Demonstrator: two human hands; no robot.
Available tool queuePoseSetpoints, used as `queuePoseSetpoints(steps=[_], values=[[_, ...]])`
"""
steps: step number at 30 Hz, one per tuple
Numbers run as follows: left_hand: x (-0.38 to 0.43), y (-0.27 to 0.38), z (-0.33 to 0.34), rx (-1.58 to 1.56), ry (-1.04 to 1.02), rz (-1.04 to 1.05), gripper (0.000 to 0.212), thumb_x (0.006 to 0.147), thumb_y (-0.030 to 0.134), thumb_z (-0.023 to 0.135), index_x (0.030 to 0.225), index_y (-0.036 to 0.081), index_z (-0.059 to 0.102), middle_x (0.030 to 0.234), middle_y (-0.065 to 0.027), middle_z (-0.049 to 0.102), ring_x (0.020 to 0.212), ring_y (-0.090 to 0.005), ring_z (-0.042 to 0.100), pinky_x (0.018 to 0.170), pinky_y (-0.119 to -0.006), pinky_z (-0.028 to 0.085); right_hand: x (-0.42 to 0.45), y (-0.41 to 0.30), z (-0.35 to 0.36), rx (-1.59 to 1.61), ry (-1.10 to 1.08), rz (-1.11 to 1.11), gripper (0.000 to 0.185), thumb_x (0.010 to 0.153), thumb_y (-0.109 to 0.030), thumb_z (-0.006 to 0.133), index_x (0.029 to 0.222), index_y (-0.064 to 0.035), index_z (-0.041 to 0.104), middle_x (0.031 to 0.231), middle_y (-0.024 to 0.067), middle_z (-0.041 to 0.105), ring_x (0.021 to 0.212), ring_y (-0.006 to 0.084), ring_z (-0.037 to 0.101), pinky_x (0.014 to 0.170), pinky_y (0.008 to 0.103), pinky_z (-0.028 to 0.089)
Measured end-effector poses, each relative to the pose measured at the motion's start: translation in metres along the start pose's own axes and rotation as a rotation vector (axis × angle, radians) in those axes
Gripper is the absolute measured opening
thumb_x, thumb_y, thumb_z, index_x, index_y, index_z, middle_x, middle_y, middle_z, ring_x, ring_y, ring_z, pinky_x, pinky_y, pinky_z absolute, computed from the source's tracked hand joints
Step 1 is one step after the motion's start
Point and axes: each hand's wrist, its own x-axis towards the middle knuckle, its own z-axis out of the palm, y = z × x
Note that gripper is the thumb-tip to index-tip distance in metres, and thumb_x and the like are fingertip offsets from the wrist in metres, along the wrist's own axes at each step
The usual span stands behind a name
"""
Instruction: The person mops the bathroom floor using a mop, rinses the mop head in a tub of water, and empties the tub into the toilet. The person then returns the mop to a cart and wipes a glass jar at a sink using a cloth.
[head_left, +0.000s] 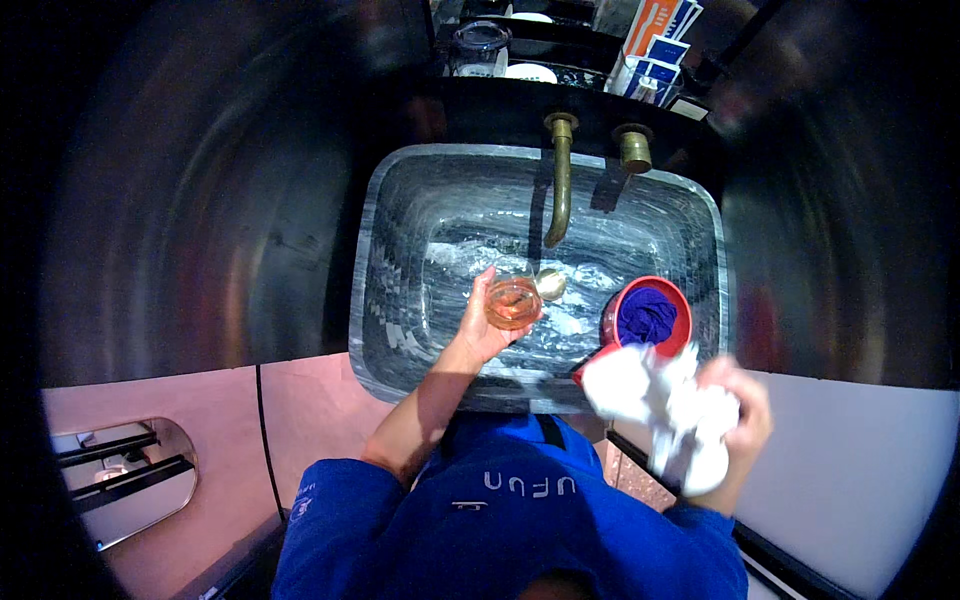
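My left hand holds a clear stemless glass tilted over the grey marbled stone basin; the glass looks orange-pink low down, and I cannot tell whether that is liquid or skin seen through it. In my right hand is a crumpled white cloth, slightly blurred, at the basin's front right edge. Just beyond the cloth, a red plastic container with a purple cloth inside stands in the basin's right part. A round brass drain cover shows beside the glass.
A brass spout reaches over the basin from the back, with a brass tap handle to its right. On the dark shelf behind are another glass, a white round item and a clear holder with printed packets.
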Motion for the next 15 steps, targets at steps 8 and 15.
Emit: queuePoseSetpoints(steps=[8, 15], values=[[-0.015, 0.006, 0.021, -0.126, 0.021, -0.01, 0.076, 0.08, 0.066, 0.043, 0.111, -0.002, 0.055, 0.097, -0.0208, 0.062, 0.081, -0.0293, 0.063, 0.063, -0.034, 0.053, -0.073, 0.049, 0.1, 0.291, -0.254, 0.574, 0.038, 0.075, -0.015, 0.072, 0.105, -0.0014, 0.055, 0.111, 0.0091, 0.054, 0.104, 0.0188, 0.05, 0.091, 0.0319, 0.037], [-0.027, 0.015, 0.045, -0.102, 0.022, 0.038, 0.069, 0.083, 0.063, 0.044, 0.109, 0.0, 0.055, 0.094, -0.0179, 0.062, 0.079, -0.0292, 0.062, 0.065, -0.035, 0.053, -0.079, 0.044, 0.132, -0.073, -0.023, 0.61, 0.011, 0.083, -0.009, 0.064, 0.09, -0.0022, 0.061, 0.078, 0.0001, 0.056, 0.07, 0.0047, 0.046, 0.058, 0.0194, 0.037]])
